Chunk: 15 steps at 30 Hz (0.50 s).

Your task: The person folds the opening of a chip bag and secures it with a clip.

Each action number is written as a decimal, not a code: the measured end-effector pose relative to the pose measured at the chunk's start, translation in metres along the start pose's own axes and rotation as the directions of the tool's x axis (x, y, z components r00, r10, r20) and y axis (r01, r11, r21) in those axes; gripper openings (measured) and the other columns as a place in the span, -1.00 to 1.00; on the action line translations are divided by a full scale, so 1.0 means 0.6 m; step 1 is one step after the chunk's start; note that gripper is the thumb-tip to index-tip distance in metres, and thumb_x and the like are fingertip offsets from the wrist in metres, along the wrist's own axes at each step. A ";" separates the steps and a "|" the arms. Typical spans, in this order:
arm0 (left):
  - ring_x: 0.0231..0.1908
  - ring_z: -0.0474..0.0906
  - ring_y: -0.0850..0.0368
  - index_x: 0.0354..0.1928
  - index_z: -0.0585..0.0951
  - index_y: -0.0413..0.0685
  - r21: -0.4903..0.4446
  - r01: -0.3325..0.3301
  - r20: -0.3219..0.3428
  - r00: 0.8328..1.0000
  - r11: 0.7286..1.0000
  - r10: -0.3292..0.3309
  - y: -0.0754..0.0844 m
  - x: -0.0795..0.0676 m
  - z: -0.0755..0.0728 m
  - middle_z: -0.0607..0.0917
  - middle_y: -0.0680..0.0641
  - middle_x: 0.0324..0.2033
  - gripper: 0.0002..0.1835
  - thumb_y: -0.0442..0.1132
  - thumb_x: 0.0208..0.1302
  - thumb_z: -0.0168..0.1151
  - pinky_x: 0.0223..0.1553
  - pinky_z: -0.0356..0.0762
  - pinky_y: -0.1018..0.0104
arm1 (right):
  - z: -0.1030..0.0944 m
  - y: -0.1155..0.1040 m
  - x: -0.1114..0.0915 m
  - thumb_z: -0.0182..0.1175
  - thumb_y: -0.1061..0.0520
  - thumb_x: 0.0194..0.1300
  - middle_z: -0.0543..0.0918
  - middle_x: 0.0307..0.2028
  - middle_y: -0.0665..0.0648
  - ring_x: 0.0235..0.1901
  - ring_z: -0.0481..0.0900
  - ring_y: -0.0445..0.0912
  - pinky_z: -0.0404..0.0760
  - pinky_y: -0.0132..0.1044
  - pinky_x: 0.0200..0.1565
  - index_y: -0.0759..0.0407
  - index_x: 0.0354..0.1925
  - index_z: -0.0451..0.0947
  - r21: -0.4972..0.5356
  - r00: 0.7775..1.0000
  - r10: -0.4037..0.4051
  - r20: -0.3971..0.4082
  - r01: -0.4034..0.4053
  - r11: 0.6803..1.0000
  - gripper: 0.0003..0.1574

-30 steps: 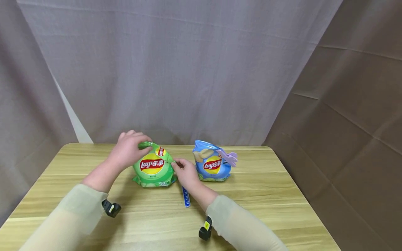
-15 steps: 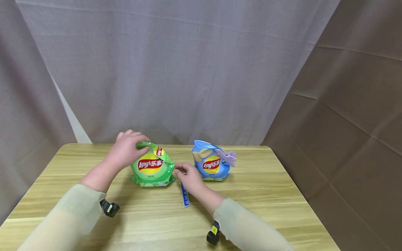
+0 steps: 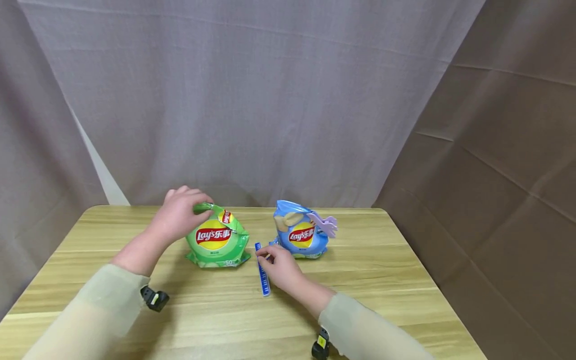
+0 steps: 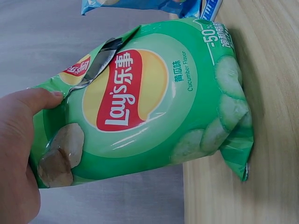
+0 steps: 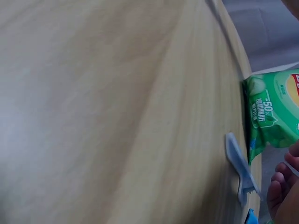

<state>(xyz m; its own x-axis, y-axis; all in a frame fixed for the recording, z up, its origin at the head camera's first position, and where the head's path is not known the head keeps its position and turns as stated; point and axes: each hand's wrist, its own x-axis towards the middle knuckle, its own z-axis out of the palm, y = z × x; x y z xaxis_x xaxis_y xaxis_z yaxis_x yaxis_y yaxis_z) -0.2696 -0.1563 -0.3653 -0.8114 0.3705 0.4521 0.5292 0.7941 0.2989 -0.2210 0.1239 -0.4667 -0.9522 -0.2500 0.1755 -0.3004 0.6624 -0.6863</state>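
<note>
My left hand [image 3: 177, 214] pinches the upper left corner of a green Lay's chip bag [image 3: 216, 247]; in the left wrist view the thumb presses on its front, by the folded-over top. The bag is upright on the table, its label reading cucumber flavor. My right hand [image 3: 282, 269] hovers with loosely bent fingers over a slim blue strip with white marks [image 3: 264, 282], which lies between the two bags. The right wrist view shows this strip [image 5: 240, 163] pale and clip-like, with a gap between it and the fingers.
Right of the green bag stands a blue Lay's bag [image 3: 297, 245], its folded top held by a purple hand-shaped clip [image 3: 327, 225]. Both bags are near the back of the wooden table [image 3: 216, 310]. A grey curtain [image 3: 252, 100] hangs behind, a brown one [image 3: 486, 190] at right.
My right hand has let go of the green bag's right top corner and moved right and toward me, over the blue strip. The left hand keeps its hold on the bag.
</note>
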 end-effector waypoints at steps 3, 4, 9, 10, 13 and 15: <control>-0.08 0.46 -0.01 -0.11 0.72 -0.01 0.004 0.006 0.008 1.000 1.000 -0.006 0.000 0.000 -0.002 0.73 -0.04 -0.11 -0.78 -0.13 0.23 0.37 -0.07 0.20 0.05 | -0.003 0.005 -0.007 0.23 0.15 0.37 0.56 -0.32 -0.08 -0.36 0.45 -0.21 0.48 -0.35 -0.29 0.11 -0.10 0.70 -0.085 1.000 -0.026 -0.001 0.026 0.996 -0.82; -0.08 0.46 -0.01 -0.11 0.72 -0.02 0.005 0.008 0.010 1.000 1.000 -0.008 0.000 0.000 -0.003 0.73 -0.04 -0.11 -0.77 -0.13 0.23 0.37 -0.07 0.20 0.05 | -0.004 0.006 -0.009 0.24 0.14 0.36 0.55 -0.33 -0.09 -0.36 0.45 -0.21 0.48 -0.35 -0.29 0.10 -0.10 0.70 -0.108 1.000 -0.025 -0.002 0.025 0.994 -0.82; -0.07 0.46 0.00 -0.10 0.72 -0.01 0.008 0.010 0.017 1.000 1.000 -0.010 0.002 -0.001 -0.005 0.73 -0.03 -0.11 -0.78 -0.12 0.24 0.36 -0.06 0.21 0.05 | -0.010 0.015 -0.015 0.25 0.09 0.34 0.49 -0.39 -0.10 -0.40 0.42 -0.20 0.45 -0.33 -0.33 0.11 -0.04 0.66 -0.208 1.000 0.025 0.003 -0.023 0.978 -0.76; -0.07 0.47 0.00 -0.11 0.72 -0.01 0.007 0.009 0.017 1.000 1.000 -0.009 0.002 -0.001 -0.005 0.73 -0.03 -0.11 -0.78 -0.13 0.24 0.36 -0.06 0.21 0.05 | -0.011 0.017 -0.016 0.25 0.07 0.35 0.47 -0.41 -0.10 -0.41 0.41 -0.20 0.44 -0.32 -0.35 0.10 -0.02 0.65 -0.225 0.999 0.041 0.010 -0.038 0.974 -0.73; -0.09 0.47 0.01 -0.12 0.72 -0.01 0.008 0.004 0.017 1.000 1.000 -0.004 0.003 -0.002 -0.004 0.73 -0.02 -0.13 -0.78 -0.12 0.23 0.37 -0.06 0.22 0.05 | -0.012 0.021 -0.017 0.26 0.02 0.35 0.44 -0.47 -0.09 -0.47 0.39 -0.20 0.40 -0.32 -0.41 0.11 0.05 0.61 -0.264 0.996 0.083 0.019 -0.075 0.962 -0.65; -0.10 0.47 0.01 -0.12 0.72 0.00 0.009 0.001 0.016 1.000 1.000 -0.002 0.003 -0.003 -0.004 0.73 -0.01 -0.14 -0.79 -0.12 0.23 0.37 -0.06 0.23 0.05 | -0.013 0.023 -0.017 0.26 -0.02 0.34 0.43 -0.49 -0.09 -0.49 0.39 -0.20 0.39 -0.32 -0.44 0.12 0.08 0.60 -0.280 0.995 0.101 0.019 -0.091 0.956 -0.60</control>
<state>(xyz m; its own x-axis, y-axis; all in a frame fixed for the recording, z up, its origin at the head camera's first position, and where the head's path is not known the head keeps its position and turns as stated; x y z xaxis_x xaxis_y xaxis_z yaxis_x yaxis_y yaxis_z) -0.2669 -0.1565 -0.3637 -0.8161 0.3771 0.4379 0.5258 0.7989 0.2921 -0.2156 0.1412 -0.4726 -0.9764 -0.1954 0.0921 -0.2155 0.8538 -0.4739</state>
